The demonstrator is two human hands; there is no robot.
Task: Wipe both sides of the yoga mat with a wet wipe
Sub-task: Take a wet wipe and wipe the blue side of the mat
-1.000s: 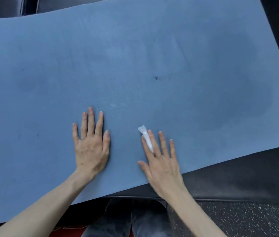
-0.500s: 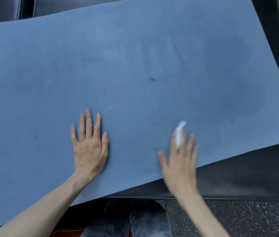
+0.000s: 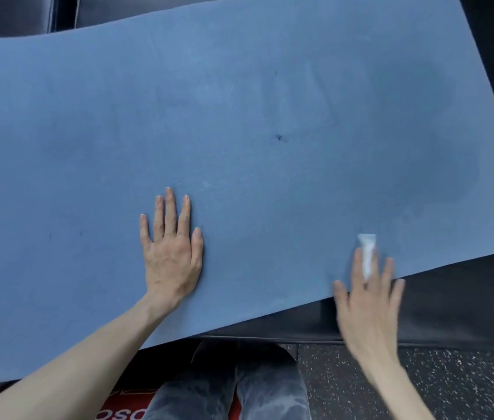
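Note:
A large blue yoga mat (image 3: pixel 239 116) lies spread across a black padded bench and fills most of the view. My left hand (image 3: pixel 171 256) rests flat on the mat near its front edge, fingers straight and together. My right hand (image 3: pixel 367 301), blurred by motion, lies flat over the mat's front right edge with its fingers spread. A folded white wet wipe (image 3: pixel 367 253) is tucked between its index and middle fingers and sticks out past the fingertips onto the mat. A darker damp patch shows on the mat's right part.
The black padded bench (image 3: pixel 458 301) shows beneath the mat's front right edge. Below it lies dark speckled flooring (image 3: pixel 451 386). My grey trouser legs (image 3: pixel 230 386) stand at the bottom centre beside a red printed patch (image 3: pixel 124 410). A small dark speck (image 3: pixel 279 137) marks the mat's middle.
My right hand has swept the wipe to the right along the mat's front edge, from beside the left hand toward the right corner. My left hand has stayed put.

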